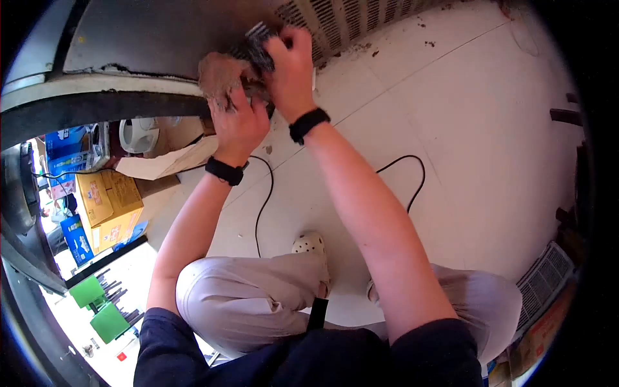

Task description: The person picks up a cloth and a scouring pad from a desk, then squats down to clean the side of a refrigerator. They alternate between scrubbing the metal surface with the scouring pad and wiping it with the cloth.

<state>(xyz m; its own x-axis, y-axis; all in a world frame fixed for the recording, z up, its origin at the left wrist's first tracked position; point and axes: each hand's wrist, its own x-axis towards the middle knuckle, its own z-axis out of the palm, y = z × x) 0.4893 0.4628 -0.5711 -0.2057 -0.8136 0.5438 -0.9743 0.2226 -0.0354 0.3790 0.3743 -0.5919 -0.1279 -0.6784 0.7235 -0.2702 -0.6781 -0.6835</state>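
A crumpled brown rag-like clump (pixel 219 75) hangs at the corner of the dark cabinet. My left hand (pixel 240 126) is closed on its lower edge, fingers pointing up. Just to the right, my right hand (pixel 291 74) grips a dark, ridged object (pixel 260 48) with pale stripes at its top end; its exact kind cannot be made out. Both hands work close together, beside a dusty slatted grille (pixel 335 22). Black bands circle both wrists.
Brown crumbs (pixel 366 46) lie on the pale tiled floor (pixel 451 129) along the grille. A black cable (pixel 264 206) loops across the tiles. Left, under the dark frame, stand cardboard boxes (pixel 109 203) and a white plastic item (pixel 138 134). A vent panel (pixel 545 284) leans at right.
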